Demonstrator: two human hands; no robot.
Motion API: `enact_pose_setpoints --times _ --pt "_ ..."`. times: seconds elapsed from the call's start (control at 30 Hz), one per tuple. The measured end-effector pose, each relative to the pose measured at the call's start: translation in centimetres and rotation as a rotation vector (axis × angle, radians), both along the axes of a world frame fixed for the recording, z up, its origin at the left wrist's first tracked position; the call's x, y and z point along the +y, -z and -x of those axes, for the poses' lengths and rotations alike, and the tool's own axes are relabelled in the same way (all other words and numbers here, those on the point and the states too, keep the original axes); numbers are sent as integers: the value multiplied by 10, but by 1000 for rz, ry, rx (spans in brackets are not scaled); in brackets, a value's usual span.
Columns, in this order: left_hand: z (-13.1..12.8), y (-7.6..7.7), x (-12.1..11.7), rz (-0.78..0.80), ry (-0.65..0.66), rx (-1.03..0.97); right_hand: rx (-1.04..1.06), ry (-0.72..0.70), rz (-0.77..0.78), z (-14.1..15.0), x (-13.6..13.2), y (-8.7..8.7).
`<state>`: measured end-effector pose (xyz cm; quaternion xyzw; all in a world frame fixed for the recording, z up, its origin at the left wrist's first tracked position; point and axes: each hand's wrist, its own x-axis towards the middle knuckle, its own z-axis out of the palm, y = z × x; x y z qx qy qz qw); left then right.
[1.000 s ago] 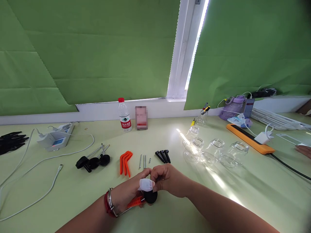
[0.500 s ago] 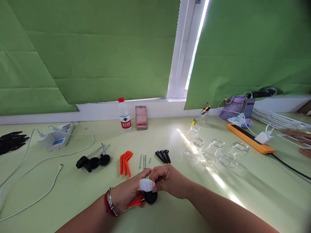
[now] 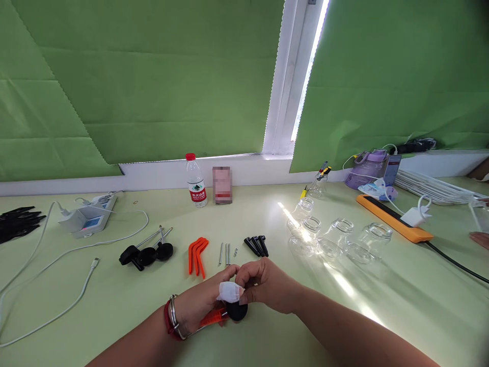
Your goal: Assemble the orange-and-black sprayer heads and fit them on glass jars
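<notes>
My left hand (image 3: 204,300), a white wrap around its thumb, is closed on a black round-capped part (image 3: 237,312) with an orange piece (image 3: 213,317) and a thin metal rod. My right hand (image 3: 269,288) is closed, thumb and fingers pinched together against the left fingertips above the black cap. What lies in that pinch is hidden. Just beyond my hands are orange bent handles (image 3: 197,256), metal bolts (image 3: 228,254), tiny metal pieces (image 3: 236,252) and black tapered pieces (image 3: 256,246). Several black round-capped parts with metal rods (image 3: 147,255) lie farther left.
Several clear glass jars (image 3: 338,239) stand right of centre. An orange power strip (image 3: 395,219) lies beyond them, and another person's hand (image 3: 479,238) is at the right edge. A water bottle (image 3: 196,186) stands at the back. White cables (image 3: 82,250) cross the left side.
My hands have hardly moved and keep the same hold. At the right edge, the other person's hand has shifted and a white-edged clear item there has been lifted.
</notes>
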<state>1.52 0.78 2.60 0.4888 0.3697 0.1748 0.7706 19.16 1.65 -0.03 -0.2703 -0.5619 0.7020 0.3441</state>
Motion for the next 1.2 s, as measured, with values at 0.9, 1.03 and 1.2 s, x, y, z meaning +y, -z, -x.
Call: enact_pose_setpoints --times 0.9,1.03,1.2 --pt "0 2 1 31 -6 -6 85 -59 27 0 1 0" --pt "1 4 2 23 13 -32 107 -50 -14 1 0 -1" --pt "3 6 2 30 13 -23 85 4 -29 3 -1 1"
